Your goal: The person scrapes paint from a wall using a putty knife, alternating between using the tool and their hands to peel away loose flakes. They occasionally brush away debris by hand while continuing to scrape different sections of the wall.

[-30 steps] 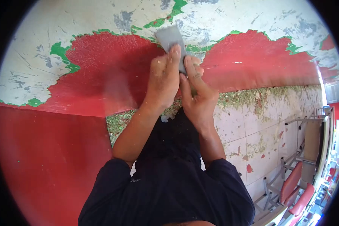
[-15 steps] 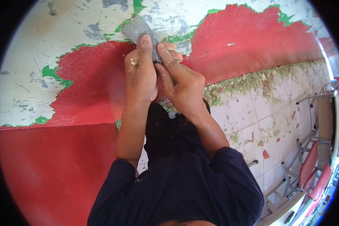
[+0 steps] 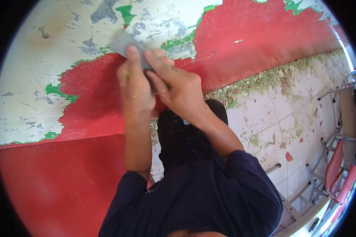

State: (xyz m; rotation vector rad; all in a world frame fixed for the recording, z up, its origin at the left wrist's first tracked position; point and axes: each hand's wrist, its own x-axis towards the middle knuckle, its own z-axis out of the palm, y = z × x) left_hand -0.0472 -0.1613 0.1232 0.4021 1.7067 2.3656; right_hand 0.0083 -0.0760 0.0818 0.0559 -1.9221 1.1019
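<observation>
Both my hands are closed around a grey paint scraper [image 3: 125, 42], whose flat blade points up and left against the wall. My left hand [image 3: 137, 89] is blurred, with its thumb laid along the blade. My right hand [image 3: 182, 87] grips the scraper from the right, its fingers around the lower part; the handle is mostly hidden. By the blade's edge, red paint [image 3: 91, 89] meets a stripped whitish surface [image 3: 23, 83]. Ragged green paint [image 3: 124, 15] shows along the border. Small flakes cling to my hands.
Paint chips and greenish debris [image 3: 249, 85] lie along the wall's base on the tiled floor [image 3: 281, 104]. Red-padded chairs [image 3: 334, 164] with metal frames stand at the right. My dark-clothed legs [image 3: 192, 134] are below my hands.
My two hands and the scraper have moved left and slightly down in view, still together. The blade is tilted further left. The whole view has shifted a little.
</observation>
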